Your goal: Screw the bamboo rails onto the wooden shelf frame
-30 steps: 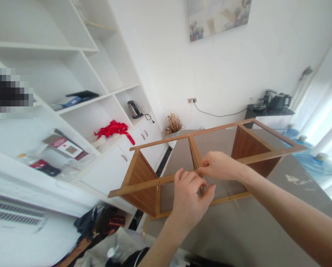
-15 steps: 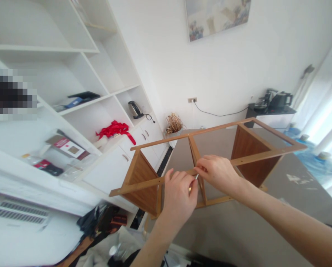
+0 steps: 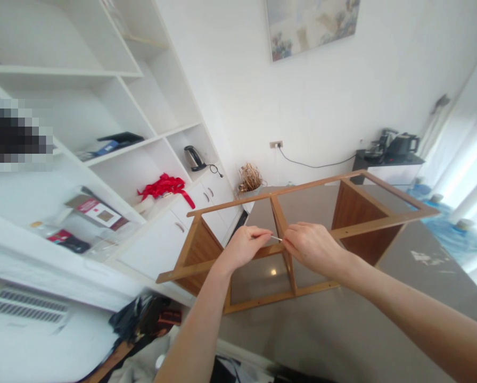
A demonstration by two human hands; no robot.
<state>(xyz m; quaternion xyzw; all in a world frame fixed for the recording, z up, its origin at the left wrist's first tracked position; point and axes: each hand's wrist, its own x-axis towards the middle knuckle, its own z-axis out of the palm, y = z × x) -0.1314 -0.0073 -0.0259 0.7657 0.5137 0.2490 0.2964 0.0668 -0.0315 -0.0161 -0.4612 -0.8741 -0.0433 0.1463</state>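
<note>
A wooden shelf frame (image 3: 218, 205) with slatted panels lies on its side on a grey table. My left hand (image 3: 244, 246) is closed above the near rail, its thumb and fingers pinching one end of a thin silver hex key (image 3: 276, 238). At the key's other end, over the joint of the middle crosspiece (image 3: 279, 215) and the near rail, my right hand (image 3: 310, 244) is closed in a pinch. Its fingers cover that end of the key and whatever sits in the joint.
The grey table (image 3: 382, 314) extends to the right and toward me. White shelving (image 3: 150, 141) with a kettle (image 3: 194, 158) and red ribbon (image 3: 166, 184) stands at left. Large water bottles (image 3: 462, 234) are at right, near a black-topped cabinet (image 3: 386, 159). A black bag (image 3: 137, 316) lies lower left.
My left hand has moved up and away from me, swinging the hex key from pointing toward me to pointing left. My right hand stays at the joint. The frame is nearly still.
</note>
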